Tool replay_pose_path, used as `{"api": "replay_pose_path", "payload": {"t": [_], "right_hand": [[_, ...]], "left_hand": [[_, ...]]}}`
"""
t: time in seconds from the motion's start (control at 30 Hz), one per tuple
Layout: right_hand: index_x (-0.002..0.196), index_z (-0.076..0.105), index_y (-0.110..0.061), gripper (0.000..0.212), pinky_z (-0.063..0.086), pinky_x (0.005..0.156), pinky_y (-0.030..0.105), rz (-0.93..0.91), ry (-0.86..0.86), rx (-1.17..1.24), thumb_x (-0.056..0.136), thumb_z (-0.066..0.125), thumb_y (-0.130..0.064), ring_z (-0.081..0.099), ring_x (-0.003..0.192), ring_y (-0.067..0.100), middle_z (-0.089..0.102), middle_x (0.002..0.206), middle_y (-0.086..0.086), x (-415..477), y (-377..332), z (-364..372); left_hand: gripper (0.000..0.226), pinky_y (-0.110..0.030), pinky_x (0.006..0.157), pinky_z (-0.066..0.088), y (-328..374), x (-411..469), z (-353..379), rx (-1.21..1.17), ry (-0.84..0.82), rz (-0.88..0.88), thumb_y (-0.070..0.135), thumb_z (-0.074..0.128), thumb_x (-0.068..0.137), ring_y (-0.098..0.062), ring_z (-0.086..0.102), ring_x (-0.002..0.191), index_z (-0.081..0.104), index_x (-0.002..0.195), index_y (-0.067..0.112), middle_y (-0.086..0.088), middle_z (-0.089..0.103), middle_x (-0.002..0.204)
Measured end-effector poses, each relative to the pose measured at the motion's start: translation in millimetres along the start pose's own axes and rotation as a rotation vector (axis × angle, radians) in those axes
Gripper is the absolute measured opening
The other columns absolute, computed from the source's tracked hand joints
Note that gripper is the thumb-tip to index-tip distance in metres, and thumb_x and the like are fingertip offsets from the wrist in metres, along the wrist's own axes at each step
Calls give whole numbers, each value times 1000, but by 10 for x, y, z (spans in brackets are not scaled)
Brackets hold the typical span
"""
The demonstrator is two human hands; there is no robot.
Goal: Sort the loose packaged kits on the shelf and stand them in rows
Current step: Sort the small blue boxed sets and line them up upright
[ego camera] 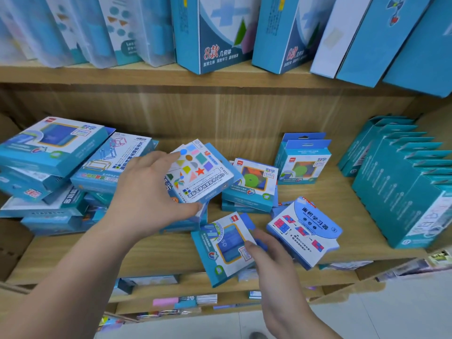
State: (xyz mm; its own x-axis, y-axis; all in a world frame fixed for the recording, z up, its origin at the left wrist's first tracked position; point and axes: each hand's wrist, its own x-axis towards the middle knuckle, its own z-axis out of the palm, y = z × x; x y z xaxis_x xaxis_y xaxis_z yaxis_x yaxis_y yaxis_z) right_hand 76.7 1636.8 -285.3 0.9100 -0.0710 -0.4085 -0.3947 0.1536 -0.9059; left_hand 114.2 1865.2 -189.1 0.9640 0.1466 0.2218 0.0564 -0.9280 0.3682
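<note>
I've got my left hand [146, 192] clamped round the shapes kit [200, 172]; right hand [274, 265] pinches the blue kit [225, 250] at the shelf [156, 255] front edge.

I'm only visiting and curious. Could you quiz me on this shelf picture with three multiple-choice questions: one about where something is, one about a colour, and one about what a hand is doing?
1. Where does the blue-window kit, pinched by the right grip (the person's right hand), lie?
A. On the upper shelf
B. At the front edge of the middle shelf
C. On the floor

2. What colour is the star on the shapes kit?
A. Green
B. Black
C. Red

3. What is the left grip (the left hand) doing?
A. Holding the shapes kit
B. Hanging idle
C. Pressing flat on bare wood

Answers: B, the kit reaches the shelf's front lip; C, the star is printed red; A, thumb and fingers clasp the kit's opposite edges.
</note>
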Motion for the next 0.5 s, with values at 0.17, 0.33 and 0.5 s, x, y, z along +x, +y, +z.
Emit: {"api": "replay_pose_path", "payload": {"t": [0.17,0.33,0.5], "right_hand": [[99,74,-21,11,52,75,24,-56,-61,-33,93,64,-21,71,89,8,77,98,-7,21,-283,-10],[95,73,-20,11,53,78,20,-215,-176,-98,96,63,-24,70,92,3,77,95,-12,44,-531,49],[91,71,-32,13,52,84,30,-331,-291,-192,87,64,-42,67,96,12,74,98,-9,99,-497,242]], "left_hand": [[108,-36,108,33,55,-136,-5,-46,60,78,73,68,45,-26,47,125,53,140,24,2,51,140],[106,-31,108,27,56,-373,-82,-61,85,94,71,67,48,-23,44,128,52,141,23,0,49,143],[105,-14,107,21,-137,-798,-247,-84,124,-15,68,69,50,-16,42,128,50,142,23,3,48,142]]}}
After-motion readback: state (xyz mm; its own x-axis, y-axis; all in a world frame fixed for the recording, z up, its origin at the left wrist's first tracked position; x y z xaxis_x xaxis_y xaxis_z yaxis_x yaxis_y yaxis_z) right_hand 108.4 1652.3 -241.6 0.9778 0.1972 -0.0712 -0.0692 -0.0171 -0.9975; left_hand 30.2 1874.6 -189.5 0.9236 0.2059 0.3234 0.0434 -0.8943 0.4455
